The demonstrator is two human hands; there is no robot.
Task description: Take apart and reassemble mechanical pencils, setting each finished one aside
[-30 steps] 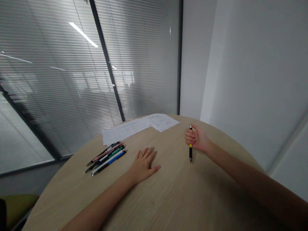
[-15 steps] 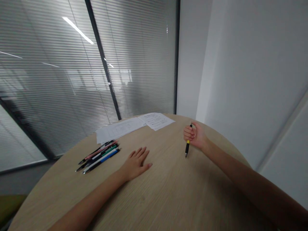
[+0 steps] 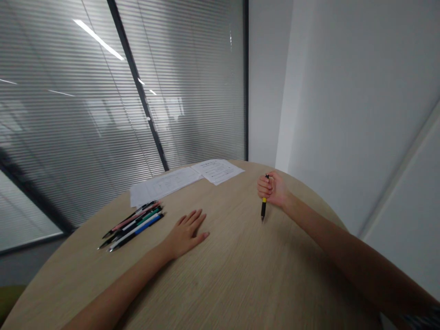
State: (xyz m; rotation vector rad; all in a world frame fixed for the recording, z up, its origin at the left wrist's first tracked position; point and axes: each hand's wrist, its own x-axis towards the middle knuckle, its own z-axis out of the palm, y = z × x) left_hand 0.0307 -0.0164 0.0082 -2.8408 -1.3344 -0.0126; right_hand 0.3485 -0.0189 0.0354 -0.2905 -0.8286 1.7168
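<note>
My right hand (image 3: 272,189) is closed in a fist around a black and yellow pen (image 3: 263,207). The pen stands nearly upright with its tip touching the round wooden table (image 3: 240,270). Flat on the table lies my left hand (image 3: 187,231), palm down with fingers spread, holding nothing. To its left lies a row of several pens (image 3: 132,223) in pink, green, blue and black.
Two printed paper sheets (image 3: 182,178) lie at the far edge of the table. Behind the table is a glass partition with blinds (image 3: 103,114). A white wall (image 3: 343,91) rises close on the right.
The view has drifted so everything sits a little further left. The pen in my right hand wobbled slightly while its tip stayed down. My left hand stays flat.
</note>
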